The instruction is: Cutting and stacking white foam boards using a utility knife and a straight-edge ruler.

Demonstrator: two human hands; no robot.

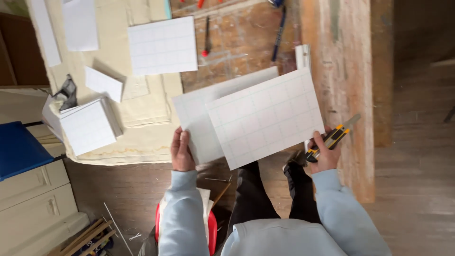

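While several cut white gridded panels already lie about the worn wooden workbench [246, 42], a person stands at its near edge with two more sheets in hand. The left hand [181, 151] grips the lower corner of the rear panel [199, 118], fingers curled round its edge. The right hand [324, 154] is wrapped around a yellow-and-black utility knife [332, 138], blade end pointing up and away from the bench's near edge, and seems also to steady the front panel [265, 116], which overlaps the rear one; how firmly cannot be told. Further along the bench to the left, a stack of smaller panels [87, 125] sits on a cream sheet [142, 118], with a single square piece [163, 46] beyond it and a loose slanted offcut [103, 83] between. Judging by these pieces, a good share of cutting appears done, while the two large sheets held over the bench look uncut.
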